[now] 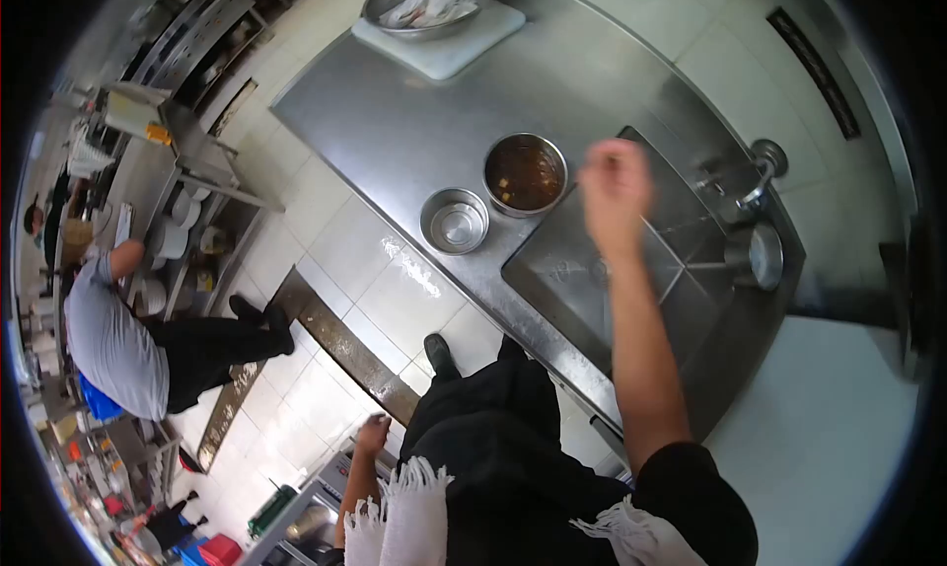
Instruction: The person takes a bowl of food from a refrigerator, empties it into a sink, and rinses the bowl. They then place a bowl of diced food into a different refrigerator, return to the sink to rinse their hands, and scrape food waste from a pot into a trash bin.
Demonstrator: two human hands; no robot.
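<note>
My right hand [617, 181] reaches out over the corner of the sink [562, 280], smeared by motion, so I cannot tell what its fingers do. Nearest to it, on the steel counter, stands a round metal pot [526, 174] with brown liquid and a few pale pieces in it. A smaller steel bowl [455, 221] sits beside that pot, close to the counter's front edge, with a shiny bottom showing. Low by my side hangs my left hand [373, 434], its fingers curled in and nothing seen in them, away from the counter.
Fish-like pale pieces fill a metal basin [426, 3] on a white cutting board [444, 58]. A faucet [760, 176] and a long-handled pot [755, 255] are at the sink's far side. At left, a person [118, 334] stands by shelves [187, 211]. A floor drain channel [345, 344] runs behind.
</note>
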